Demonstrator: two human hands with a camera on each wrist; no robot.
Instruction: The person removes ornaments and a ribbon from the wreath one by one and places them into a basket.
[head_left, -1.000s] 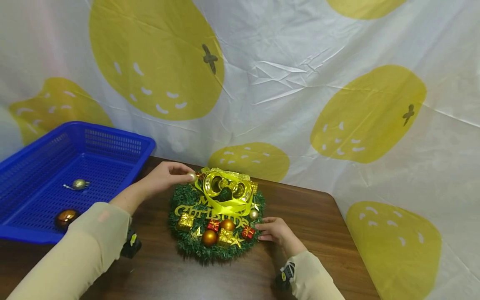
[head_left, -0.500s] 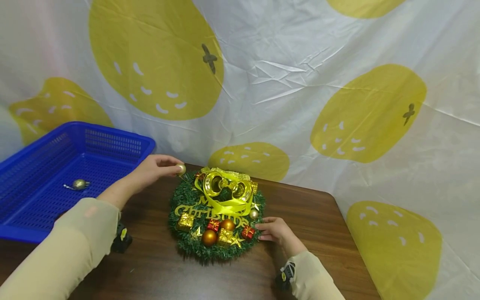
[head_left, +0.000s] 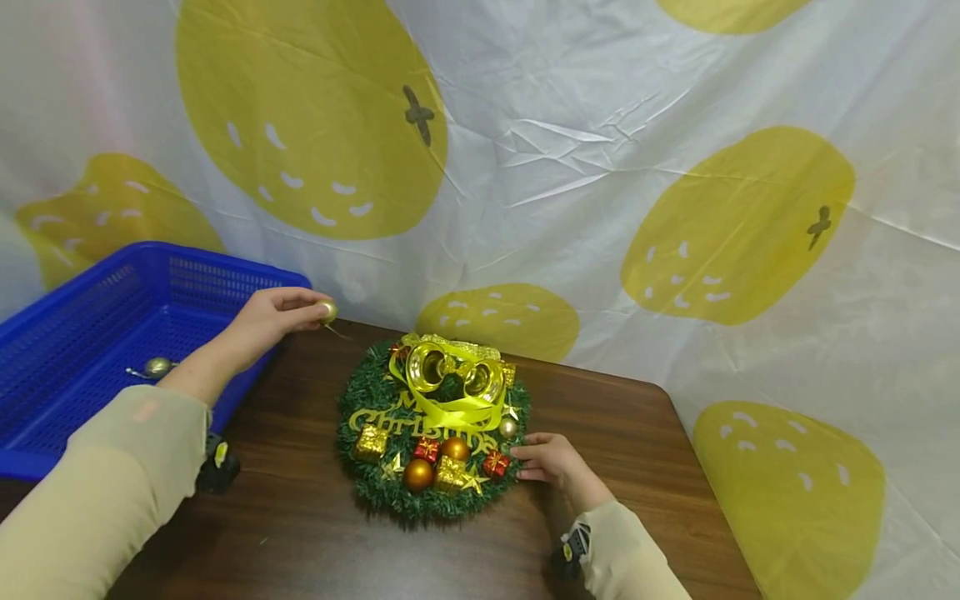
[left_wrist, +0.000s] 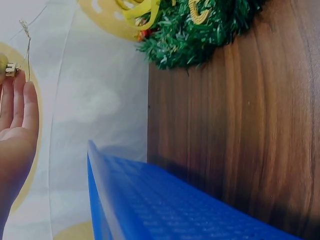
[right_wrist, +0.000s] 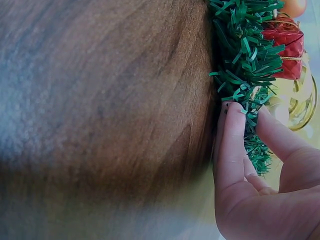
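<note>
My left hand (head_left: 262,325) pinches a small gold Christmas ball (head_left: 327,312) by the basket's right rim. In the left wrist view the ball's metal cap (left_wrist: 11,69) and a thin string loop (left_wrist: 28,45) stick out past the fingers. A green Christmas wreath (head_left: 375,483) lies on the table, decorated with gold bells (head_left: 427,367), a yellow ribbon, gold lettering, small gift boxes, stars and orange balls. My right hand (head_left: 553,460) grips the wreath's right edge; in the right wrist view, thumb and fingers (right_wrist: 232,135) pinch the green tinsel beside a red gift box (right_wrist: 287,52).
A blue plastic basket (head_left: 225,265) stands at the left of the brown table (head_left: 300,517). Inside it lies another gold ball (head_left: 157,367), partly behind my left arm. A white curtain (head_left: 540,167) with yellow fruit prints hangs behind the table.
My left hand has moved left and away from the wreath's upper left edge, carrying the gold Christmas ball towards the basket. The right hand and the wreath have stayed in place.
</note>
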